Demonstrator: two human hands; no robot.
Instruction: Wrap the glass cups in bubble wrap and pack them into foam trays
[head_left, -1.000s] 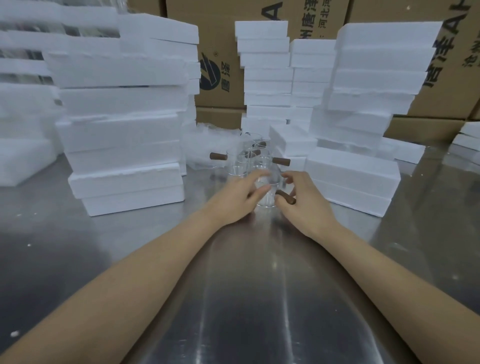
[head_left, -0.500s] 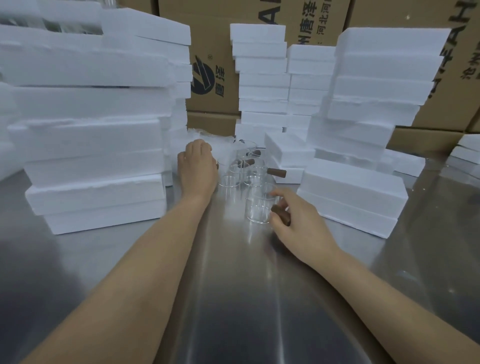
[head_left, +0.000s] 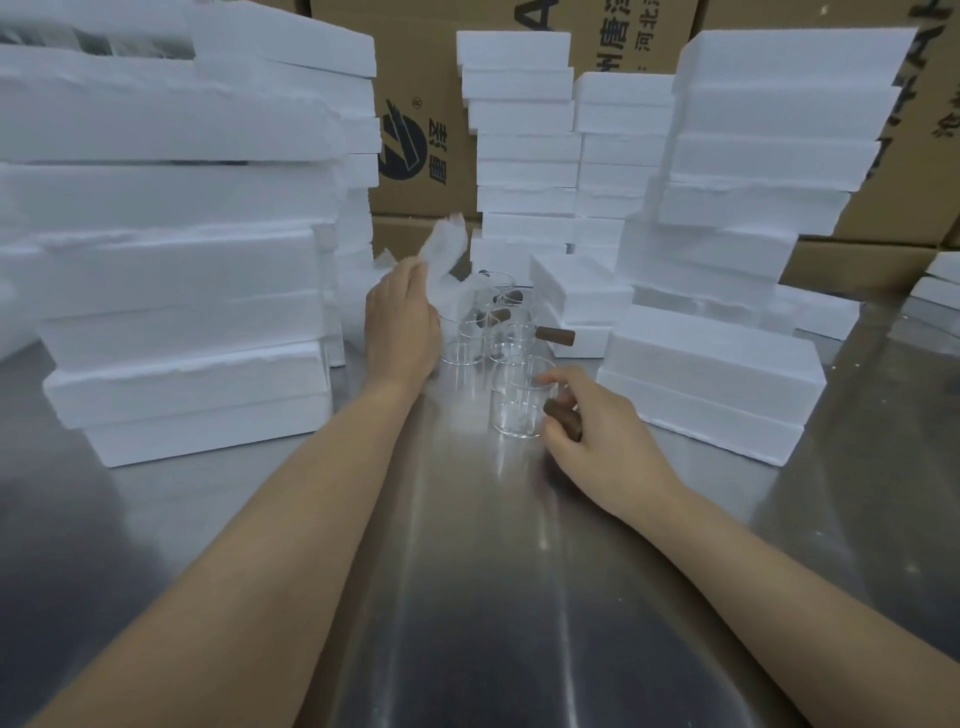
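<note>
Left hand (head_left: 402, 322) pinches limp bubble wrap sheet (head_left: 441, 254); right hand (head_left: 597, 436) grips brown handle (head_left: 561, 415) of nearest glass cup (head_left: 519, 397) on bench (head_left: 467, 597); glass likely slippery, fragile; handle safest hold.

Both bare forearms extend forward from the bottom corners of the view, converging toward centre. Left hand (head_left: 402, 322): back of the hand up, wrist roughly straight, fingers reaching away from the camera and gripping a crumpled sheet of bubble wrap (head_left: 441, 254) that sticks up above the knuckles. Right hand (head_left: 597, 431): lower and nearer, wrist slightly bent, fingers curled, thumb and fingers pinching the brown handle (head_left: 561, 415) of a glass cup (head_left: 517, 400). The hands are apart, not touching.
</note>
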